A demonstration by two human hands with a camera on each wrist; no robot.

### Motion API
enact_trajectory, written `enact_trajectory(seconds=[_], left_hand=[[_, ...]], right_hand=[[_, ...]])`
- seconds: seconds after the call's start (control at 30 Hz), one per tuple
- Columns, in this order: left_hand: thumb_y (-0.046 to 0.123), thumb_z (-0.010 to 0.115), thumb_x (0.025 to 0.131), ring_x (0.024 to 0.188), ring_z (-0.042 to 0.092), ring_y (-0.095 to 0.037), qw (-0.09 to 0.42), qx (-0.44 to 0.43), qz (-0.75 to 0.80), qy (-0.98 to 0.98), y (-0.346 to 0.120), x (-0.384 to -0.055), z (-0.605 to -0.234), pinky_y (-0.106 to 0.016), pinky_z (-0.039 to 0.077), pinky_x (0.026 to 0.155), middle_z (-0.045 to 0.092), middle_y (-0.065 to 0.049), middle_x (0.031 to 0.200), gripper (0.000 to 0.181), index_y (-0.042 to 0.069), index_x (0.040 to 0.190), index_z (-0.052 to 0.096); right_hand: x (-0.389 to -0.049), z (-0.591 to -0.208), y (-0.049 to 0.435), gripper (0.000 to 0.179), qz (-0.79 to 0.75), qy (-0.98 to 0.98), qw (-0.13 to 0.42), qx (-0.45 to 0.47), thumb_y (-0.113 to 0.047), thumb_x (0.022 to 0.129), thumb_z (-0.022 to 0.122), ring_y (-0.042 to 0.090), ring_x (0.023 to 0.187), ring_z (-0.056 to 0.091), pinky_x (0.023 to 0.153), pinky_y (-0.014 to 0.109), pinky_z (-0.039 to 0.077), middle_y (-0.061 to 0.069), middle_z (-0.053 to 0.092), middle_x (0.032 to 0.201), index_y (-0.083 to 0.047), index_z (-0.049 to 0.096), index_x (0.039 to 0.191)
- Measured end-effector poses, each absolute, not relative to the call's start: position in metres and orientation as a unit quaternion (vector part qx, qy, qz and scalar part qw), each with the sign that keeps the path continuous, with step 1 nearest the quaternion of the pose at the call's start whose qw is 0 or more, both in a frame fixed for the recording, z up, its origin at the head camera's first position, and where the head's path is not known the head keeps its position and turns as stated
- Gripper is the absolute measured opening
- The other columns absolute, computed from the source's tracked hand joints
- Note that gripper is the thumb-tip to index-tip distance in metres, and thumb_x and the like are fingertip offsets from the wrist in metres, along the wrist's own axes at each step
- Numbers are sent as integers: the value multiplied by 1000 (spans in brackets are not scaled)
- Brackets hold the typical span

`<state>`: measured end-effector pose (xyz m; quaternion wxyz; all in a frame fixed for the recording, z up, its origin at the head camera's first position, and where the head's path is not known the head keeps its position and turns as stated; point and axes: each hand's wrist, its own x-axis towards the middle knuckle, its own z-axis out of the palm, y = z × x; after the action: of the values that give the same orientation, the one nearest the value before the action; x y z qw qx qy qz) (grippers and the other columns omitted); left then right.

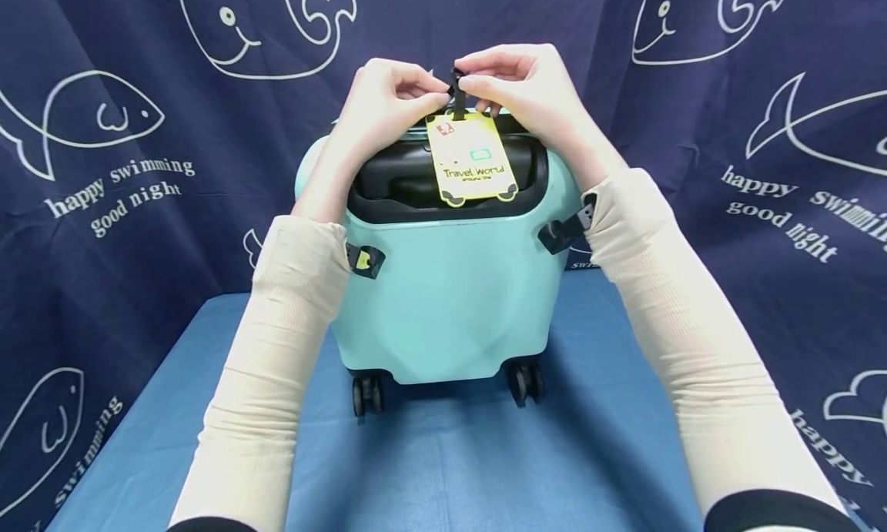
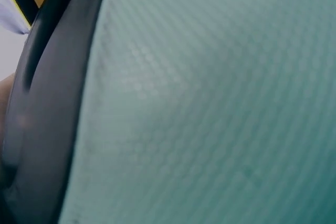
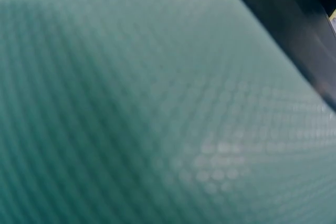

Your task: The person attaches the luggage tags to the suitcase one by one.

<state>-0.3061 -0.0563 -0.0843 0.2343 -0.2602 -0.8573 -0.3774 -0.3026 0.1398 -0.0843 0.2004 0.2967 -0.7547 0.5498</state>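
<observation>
A mint-green suitcase stands upright on its wheels, its black recessed end panel facing up toward me. Over that panel hangs a yellow luggage tag printed "Travel World", attached to a short black strap. My left hand pinches the strap from the left between thumb and fingers. From the right, my right hand pinches the strap's upper part, close to the left fingertips. Both wrist views are mostly filled by the blurred textured suitcase shell, and the hands' grasp is hidden there.
Black casters rest on the blue cloth-covered table. A dark blue curtain with white whale drawings hangs behind and at both sides. Small black wrist devices sit close to the suitcase's sides.
</observation>
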Motion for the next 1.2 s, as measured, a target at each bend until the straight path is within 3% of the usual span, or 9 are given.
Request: enact_trajectory(seconds=[0.4, 0.7, 1.0, 1.2], left_hand=[[26, 69, 85, 75, 61, -1, 211, -273, -400, -849, -56, -306, -85, -15, 43, 73, 71, 3, 88, 20, 13, 99, 74], [27, 66, 87, 77, 60, -4, 206, -265, -387, -859, -55, -305, -88, -16, 42, 75, 68, 6, 87, 22, 13, 103, 72], [28, 67, 86, 73, 59, -3, 212, -266, -385, -858, -56, -304, -86, -15, 42, 72, 67, 7, 84, 23, 13, 101, 72], [28, 67, 86, 72, 59, -3, 205, -264, -390, -858, -58, -304, -84, -16, 42, 71, 67, 7, 83, 23, 12, 101, 72]], right_hand=[[-302, -83, 141, 26, 536, -761, 213, 295, -15, 80, 74, 11, 62, 56, 64, 19, 46, -5, 70, 83, -5, 73, 103], [-303, -84, 138, 24, 411, -813, 283, 300, -24, 82, 72, 6, 56, 50, 60, 19, 42, -15, 63, 67, -8, 73, 100], [-305, -85, 139, 23, 463, -800, 238, 299, -22, 82, 72, 10, 63, 54, 64, 18, 43, -8, 66, 74, -7, 72, 100], [-305, -83, 136, 17, 486, -790, 225, 298, -20, 81, 73, 8, 59, 52, 61, 19, 42, -5, 65, 67, -7, 74, 91]])
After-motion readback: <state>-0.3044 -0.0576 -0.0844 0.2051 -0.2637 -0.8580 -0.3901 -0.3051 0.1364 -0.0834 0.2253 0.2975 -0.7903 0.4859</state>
